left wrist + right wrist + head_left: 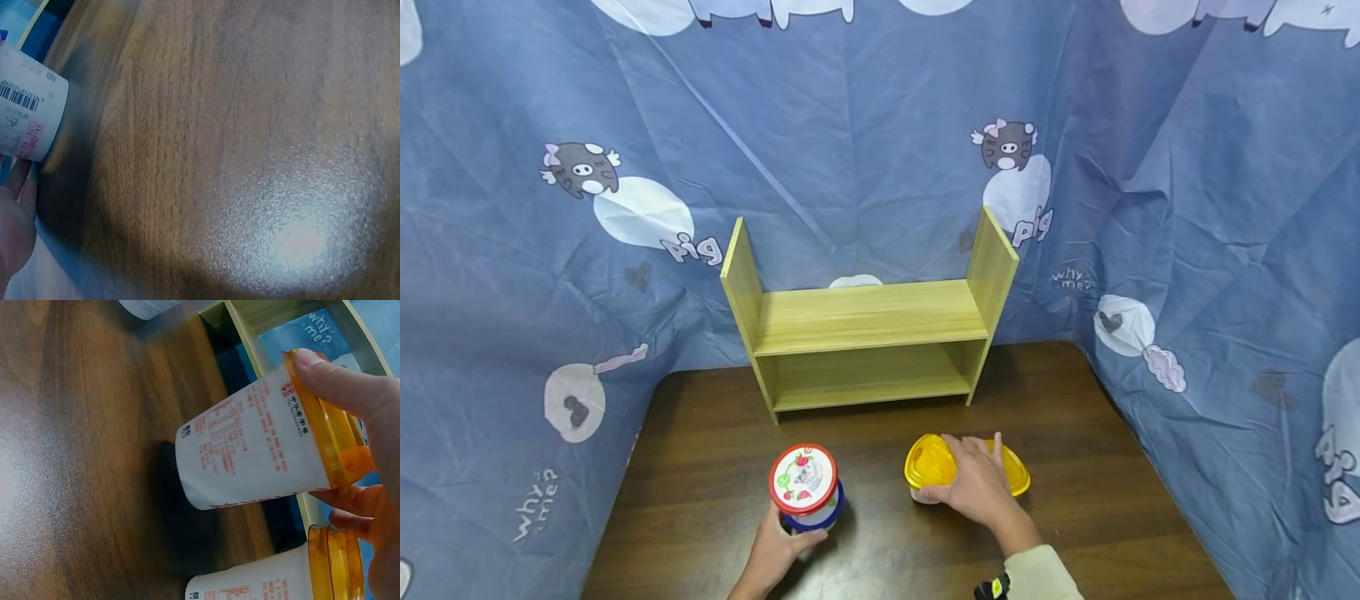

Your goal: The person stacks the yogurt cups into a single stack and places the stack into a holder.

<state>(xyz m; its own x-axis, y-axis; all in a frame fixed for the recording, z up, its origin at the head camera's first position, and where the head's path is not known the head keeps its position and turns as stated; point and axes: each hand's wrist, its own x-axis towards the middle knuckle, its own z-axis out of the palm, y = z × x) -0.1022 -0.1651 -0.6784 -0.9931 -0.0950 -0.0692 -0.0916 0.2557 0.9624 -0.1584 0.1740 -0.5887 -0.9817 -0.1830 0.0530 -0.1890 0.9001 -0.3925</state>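
My left hand (778,542) grips a white tub with a blue lid (837,510) at the front left of the table. A tub with a red-rimmed, strawberry-printed lid (803,477) sits right over it and hides most of it. In the left wrist view a barcode shows on a white tub (31,103), with fingers at its side. My right hand (976,483) holds a white tub (250,440) by its yellow lid (929,461), thumb on one side and fingers on the other. Beside it stands a second yellow-lidded tub (1017,471), partly hidden by the hand.
A two-tier light wooden shelf (871,318) with raised side panels stands at the back of the brown wooden table (700,467). Blue pig-print cloth (850,150) hangs behind it and along both sides.
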